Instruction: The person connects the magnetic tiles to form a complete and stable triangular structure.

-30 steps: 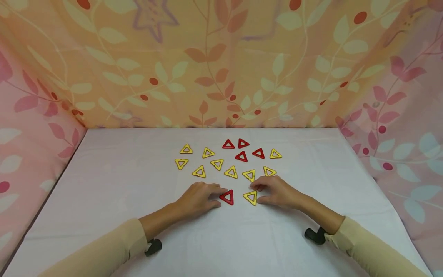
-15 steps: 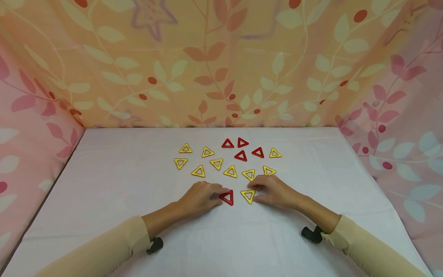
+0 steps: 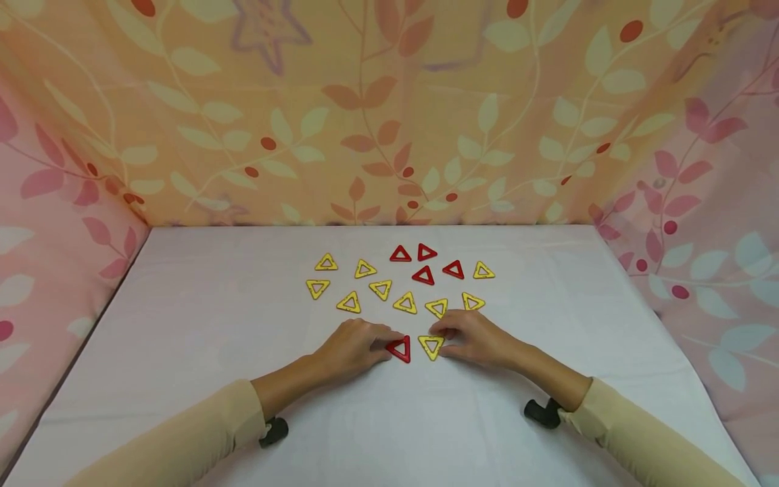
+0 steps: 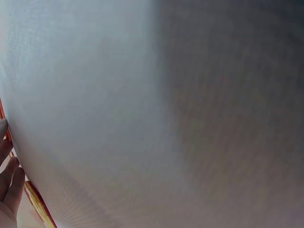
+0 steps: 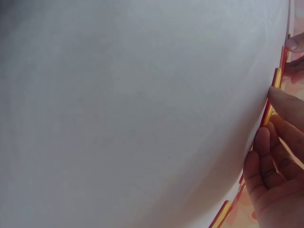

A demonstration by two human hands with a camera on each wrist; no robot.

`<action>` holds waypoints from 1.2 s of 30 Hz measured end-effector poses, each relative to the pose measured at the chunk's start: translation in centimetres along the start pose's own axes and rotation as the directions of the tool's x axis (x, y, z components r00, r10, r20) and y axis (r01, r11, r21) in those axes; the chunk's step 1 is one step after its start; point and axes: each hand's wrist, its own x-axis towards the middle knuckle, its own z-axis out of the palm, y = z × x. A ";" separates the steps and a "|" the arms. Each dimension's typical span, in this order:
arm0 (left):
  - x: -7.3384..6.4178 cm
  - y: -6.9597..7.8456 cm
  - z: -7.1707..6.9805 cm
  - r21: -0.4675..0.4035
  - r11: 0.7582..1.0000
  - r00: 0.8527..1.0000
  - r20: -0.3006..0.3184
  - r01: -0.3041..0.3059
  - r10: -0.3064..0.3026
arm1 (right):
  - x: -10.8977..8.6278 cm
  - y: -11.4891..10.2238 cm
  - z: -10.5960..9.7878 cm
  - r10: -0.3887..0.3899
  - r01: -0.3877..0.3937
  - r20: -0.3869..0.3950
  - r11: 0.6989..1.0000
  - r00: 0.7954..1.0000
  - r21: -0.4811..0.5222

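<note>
Fingers [image 3: 455, 352] of the right hand [image 3: 479, 337] pinch a yellow triangle [image 3: 426, 345], midway between the side edges of the tabletop [image 3: 182, 304], just right of, not touching, a red triangle [image 3: 407, 349] gripped by the left hand [image 3: 348, 347].

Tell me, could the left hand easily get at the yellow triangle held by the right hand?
Probably not directly: the left hand has its fingers on a red triangle, which lies between it and the yellow triangle, and the right hand grips that from the other side.
</note>
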 end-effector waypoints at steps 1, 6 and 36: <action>0.0 0.0 0.0 0.001 1.000 1.000 -0.001 -0.003 0.003 | 0.0 -0.1 0.0 0.001 -0.001 0.001 1.000 1.000 -0.004; 0.0 -0.1 0.0 0.009 1.000 1.000 -0.010 -0.021 0.021 | 0.2 -0.3 0.2 -0.016 0.016 0.001 1.000 1.000 -0.018; 0.1 0.3 0.1 0.011 0.999 0.998 -0.048 -0.030 0.031 | 1.1 -1.2 1.0 -0.084 0.084 0.013 0.996 0.996 -0.023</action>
